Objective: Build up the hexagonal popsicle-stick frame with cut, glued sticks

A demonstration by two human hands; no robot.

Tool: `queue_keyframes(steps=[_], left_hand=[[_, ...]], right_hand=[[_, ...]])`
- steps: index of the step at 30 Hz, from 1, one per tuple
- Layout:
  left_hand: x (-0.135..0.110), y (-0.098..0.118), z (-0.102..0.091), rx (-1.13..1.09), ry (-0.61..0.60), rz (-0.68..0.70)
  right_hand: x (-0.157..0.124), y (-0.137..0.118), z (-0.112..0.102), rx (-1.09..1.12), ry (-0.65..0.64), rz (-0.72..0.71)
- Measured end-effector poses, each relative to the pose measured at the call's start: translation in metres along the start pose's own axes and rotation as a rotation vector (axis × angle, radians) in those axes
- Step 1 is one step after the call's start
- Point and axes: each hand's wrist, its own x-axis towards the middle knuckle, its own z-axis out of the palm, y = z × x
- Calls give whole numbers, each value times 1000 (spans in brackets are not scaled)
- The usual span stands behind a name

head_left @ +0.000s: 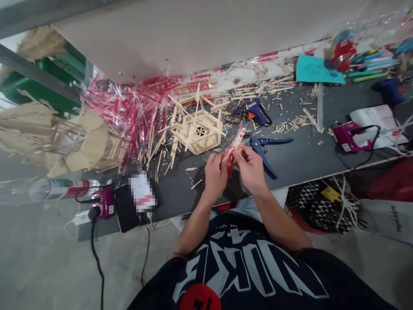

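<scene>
Both my hands are closed on wrapped wooden chopsticks [238, 138] in red-and-clear plastic, held above the table's front edge. My left hand [215, 174] grips the wrapper from the left side. On the right, my right hand [251, 167] pinches it between thumb and fingers; the fingertips are partly hidden. Just beyond my left hand stands a hexagonal wooden stick model [201, 129] with a spoked round piece inside. Blue-handled cutters [263, 148] lie open beside my right hand. Behind them rests a blue glue gun [254, 111].
Torn red-and-clear wrappers [129, 103] pile up at the back left, near stick-built pieces [87, 137]. Cut stick bits [287, 125] litter the grey table [300, 161]. A phone [143, 193], power adapters [351, 137] with cables, a bottle [61, 188] and a turquoise paper [318, 69] lie around.
</scene>
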Motion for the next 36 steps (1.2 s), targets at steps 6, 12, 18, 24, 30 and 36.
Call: queue_keyframes(steps=[6,12,18,24,30,36], left_hand=[[-10,-2,-1,143,19,70],[-5,19,-50,102,81,-13],[35,9,-153,229,248,-240],[140,-48,-206,702,169,-411],[197,-85,-187,824,39,-608],[215,-105,-177,707,37,-595]], right_hand=[[-2,5,0,-73,46,5],[7,-17,-1,138,96,-113],[19,-61,-25,114,181,-450],[12,-59,-28,36,40,-547],[0,-37,-31,33,-92,-518],[-8,-29,-47,-123,-202,-371]])
